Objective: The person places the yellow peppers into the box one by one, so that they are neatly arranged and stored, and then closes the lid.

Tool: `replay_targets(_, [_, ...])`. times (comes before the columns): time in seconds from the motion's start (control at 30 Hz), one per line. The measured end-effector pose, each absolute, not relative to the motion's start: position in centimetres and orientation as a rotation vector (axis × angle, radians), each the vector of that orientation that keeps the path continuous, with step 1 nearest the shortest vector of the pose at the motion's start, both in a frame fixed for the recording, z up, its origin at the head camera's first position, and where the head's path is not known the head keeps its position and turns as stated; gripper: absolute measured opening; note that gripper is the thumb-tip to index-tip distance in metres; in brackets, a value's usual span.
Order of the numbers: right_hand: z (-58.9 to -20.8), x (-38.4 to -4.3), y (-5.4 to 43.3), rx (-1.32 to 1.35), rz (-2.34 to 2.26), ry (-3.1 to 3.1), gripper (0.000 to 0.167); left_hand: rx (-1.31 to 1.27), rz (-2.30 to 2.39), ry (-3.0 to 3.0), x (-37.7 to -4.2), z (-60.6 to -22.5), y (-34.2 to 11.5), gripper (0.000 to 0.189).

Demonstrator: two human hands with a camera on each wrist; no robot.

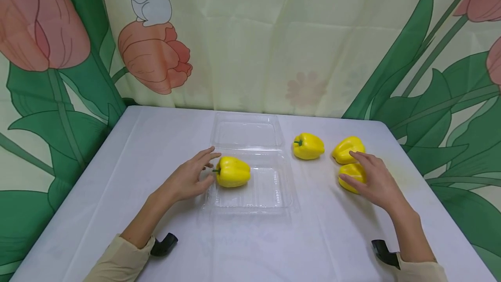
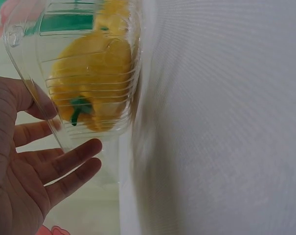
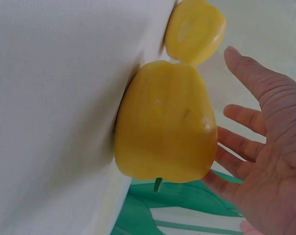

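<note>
sitting in the clear container point(image 1: 270, 191) there's one yellow pepper point(image 1: 234, 172) with the left hand point(image 1: 191, 178) beside it, right hand point(image 1: 376, 182) at another pepper point(image 1: 352, 170) on the tabletop point(image 1: 250, 247), both loosely spread, gripping nothing

The peppers point(image 1: 234, 172) are smooth and glossy, the box point(image 1: 270, 188) is thin, shiny, see-through plastic with ribbed walls, the counter cloth point(image 1: 332, 247) looks matt and finely woven, the curtain point(image 1: 242, 55) is lightly creased fabric, and the sleeves point(image 1: 117, 261) are matt cloth.
</note>
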State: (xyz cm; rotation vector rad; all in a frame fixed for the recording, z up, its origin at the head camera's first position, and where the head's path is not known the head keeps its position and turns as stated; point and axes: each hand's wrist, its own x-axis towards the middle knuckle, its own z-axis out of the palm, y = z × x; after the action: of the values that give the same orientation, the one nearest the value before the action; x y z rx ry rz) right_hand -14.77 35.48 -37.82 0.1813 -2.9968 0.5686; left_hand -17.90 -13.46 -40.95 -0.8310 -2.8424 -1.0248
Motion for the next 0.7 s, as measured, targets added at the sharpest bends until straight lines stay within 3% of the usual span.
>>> replay_targets(0.7, [-39.2, -15.1, 36.6, 0.125, 0.563, -3.083, 0.082, -0.822, -1.019, -2.853, -17.9, -40.8, -13.4, 0.059])
